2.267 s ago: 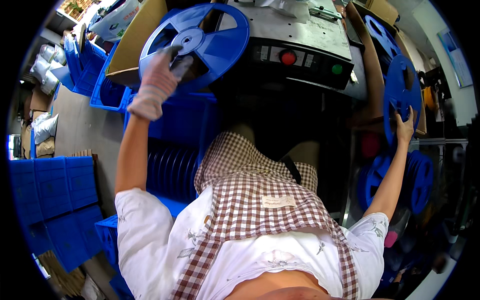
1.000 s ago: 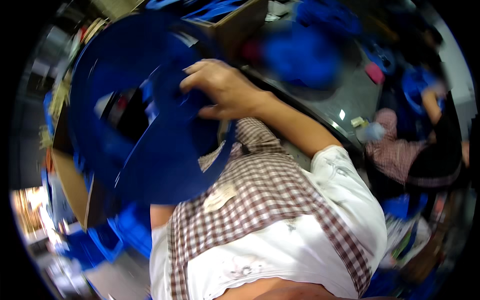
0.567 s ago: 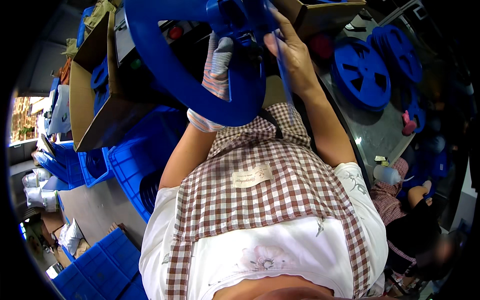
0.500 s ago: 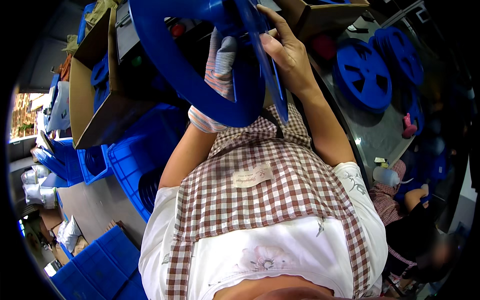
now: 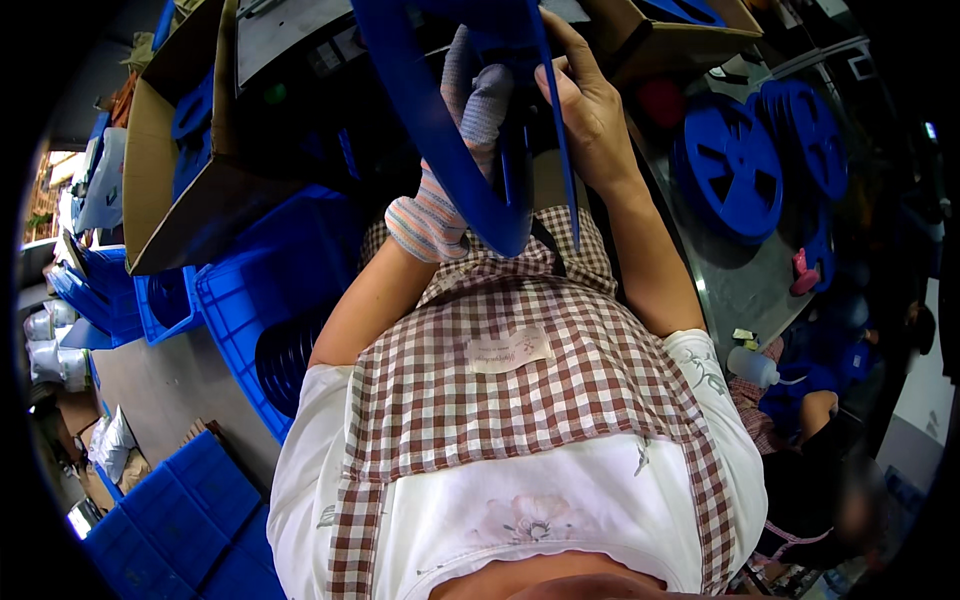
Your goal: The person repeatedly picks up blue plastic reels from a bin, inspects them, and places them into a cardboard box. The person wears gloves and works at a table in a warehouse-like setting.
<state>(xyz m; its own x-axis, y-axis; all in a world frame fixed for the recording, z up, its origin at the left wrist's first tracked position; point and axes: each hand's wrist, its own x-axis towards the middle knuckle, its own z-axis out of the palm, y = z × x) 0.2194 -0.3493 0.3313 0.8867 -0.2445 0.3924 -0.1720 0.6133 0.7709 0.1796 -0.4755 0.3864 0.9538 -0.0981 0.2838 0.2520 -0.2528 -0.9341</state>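
Observation:
Up in front of me, a blue plastic reel [image 5: 410,75] with two round flanges stands nearly edge-on, its upper part cut off by the picture's top. My left hand [image 5: 445,200], in a striped knit glove with greyish fingertips, grips it around an opening in the left flange; part of the hand is hidden behind the plastic. My bare right hand [image 5: 590,115] presses the outer face of the thin right flange [image 5: 560,150], thumb near the rim, its other fingers partly hidden.
Cardboard boxes with blue parts stand at the upper left [image 5: 165,195] and upper right [image 5: 675,30]. Blue crates [image 5: 240,330] are on my left. Several blue reel discs [image 5: 735,165] lie on a metal table [image 5: 715,265] at right, near a pink object [image 5: 803,272]. Another person's arm [image 5: 818,415] shows beyond.
The reel has shifted right and turned more edge-on to me. My left hand has moved right with it, and my right hand keeps its hold.

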